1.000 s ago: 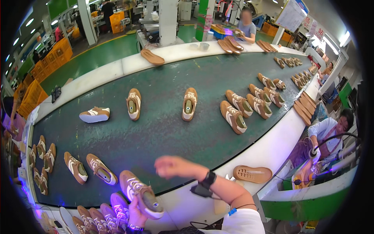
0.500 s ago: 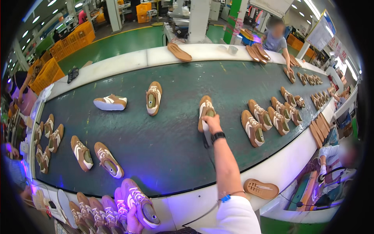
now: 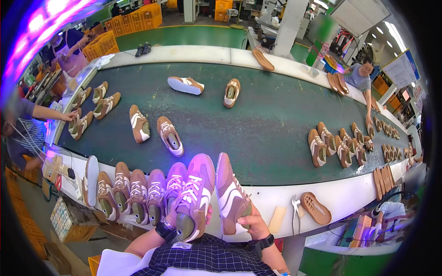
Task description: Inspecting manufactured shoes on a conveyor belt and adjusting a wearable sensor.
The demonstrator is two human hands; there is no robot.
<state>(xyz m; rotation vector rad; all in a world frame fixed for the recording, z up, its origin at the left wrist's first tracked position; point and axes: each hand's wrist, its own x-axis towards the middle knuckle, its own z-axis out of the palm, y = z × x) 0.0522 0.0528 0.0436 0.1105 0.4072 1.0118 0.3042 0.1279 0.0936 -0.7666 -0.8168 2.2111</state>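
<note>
Tan-and-white sneakers [image 3: 232,195] — dark green conveyor belt [image 3: 267,124], white rim, orange crates [image 3: 133,20], navy checked shirt [image 3: 207,257].

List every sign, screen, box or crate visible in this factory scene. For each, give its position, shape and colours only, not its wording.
White rectangular sign board with blue edge: far right, tilted, beyond the green conveyor belt.
Small glowing red screen: just below that board.
Orange plastic crates: top left, stacked in a row on the green floor.
Tan cardboard box with printed side: lower left, beneath the white bench.
Orange rectangular box: lower right, on the side bench.
</note>
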